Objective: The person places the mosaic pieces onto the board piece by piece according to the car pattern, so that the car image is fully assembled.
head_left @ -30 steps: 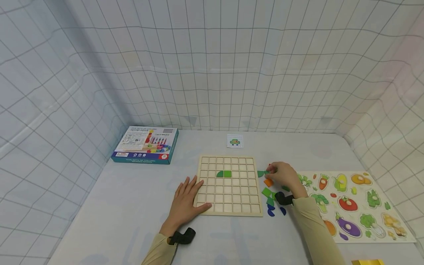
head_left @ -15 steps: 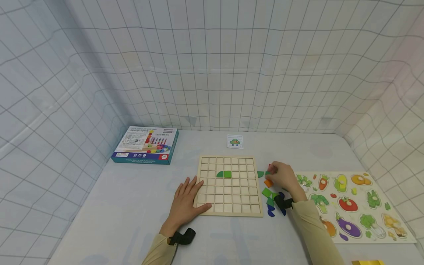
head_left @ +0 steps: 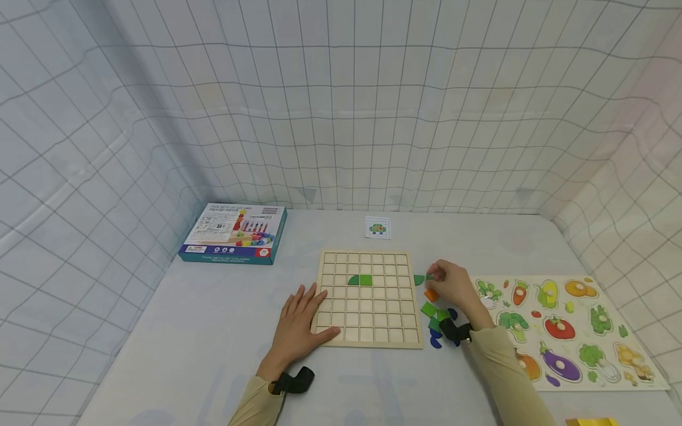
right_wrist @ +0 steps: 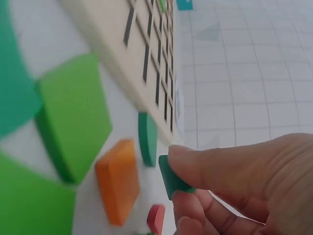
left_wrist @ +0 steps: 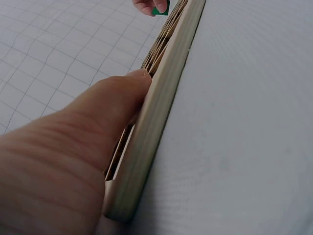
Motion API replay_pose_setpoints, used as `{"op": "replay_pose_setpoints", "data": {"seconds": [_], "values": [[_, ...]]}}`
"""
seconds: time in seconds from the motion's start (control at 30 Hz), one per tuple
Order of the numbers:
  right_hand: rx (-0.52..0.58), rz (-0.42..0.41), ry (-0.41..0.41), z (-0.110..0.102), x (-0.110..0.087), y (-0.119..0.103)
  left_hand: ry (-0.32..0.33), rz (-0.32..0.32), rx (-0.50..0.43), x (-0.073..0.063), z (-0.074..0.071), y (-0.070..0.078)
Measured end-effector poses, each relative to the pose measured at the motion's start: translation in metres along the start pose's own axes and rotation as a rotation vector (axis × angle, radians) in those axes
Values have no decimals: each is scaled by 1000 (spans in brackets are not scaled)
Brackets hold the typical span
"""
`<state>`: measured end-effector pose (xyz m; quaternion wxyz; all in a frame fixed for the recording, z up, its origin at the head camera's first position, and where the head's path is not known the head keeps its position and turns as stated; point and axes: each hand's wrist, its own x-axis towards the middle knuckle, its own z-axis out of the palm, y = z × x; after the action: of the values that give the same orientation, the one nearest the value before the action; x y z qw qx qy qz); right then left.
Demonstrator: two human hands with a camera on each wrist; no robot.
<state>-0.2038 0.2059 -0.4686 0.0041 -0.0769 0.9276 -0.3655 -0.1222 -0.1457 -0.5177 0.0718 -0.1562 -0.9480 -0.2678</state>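
My left hand rests on the left edge of the wooden grid board, fingers spread and thumb near its front-left corner. On the board, a dark green quarter-circle tile lies beside a light green square tile. Right of the board, my right hand pinches a dark green tile between thumb and fingers; its full shape is partly covered. Close to those fingers lie another dark green rounded tile, an orange tile and a red tile.
Green square tiles and blue half-round tiles lie below my right hand. A printed pattern card is behind the board. A toy box stands at back left, a vegetable puzzle board at right. A yellow object shows at the bottom edge.
My right hand has shifted slightly left and its wrist has come a little nearer, with the fingers staying by the loose tiles. The left hand and the tiles on the board look unmoved.
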Motion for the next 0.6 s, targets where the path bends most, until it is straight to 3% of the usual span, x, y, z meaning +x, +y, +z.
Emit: {"op": "replay_pose_setpoints", "data": {"seconds": [0.27, 0.6], "values": [[48, -127, 2, 17, 1, -18, -8, -6, 0, -1, 0, 0], [117, -152, -56, 45, 7, -41, -9, -7, 3, -1, 0, 0]]}}
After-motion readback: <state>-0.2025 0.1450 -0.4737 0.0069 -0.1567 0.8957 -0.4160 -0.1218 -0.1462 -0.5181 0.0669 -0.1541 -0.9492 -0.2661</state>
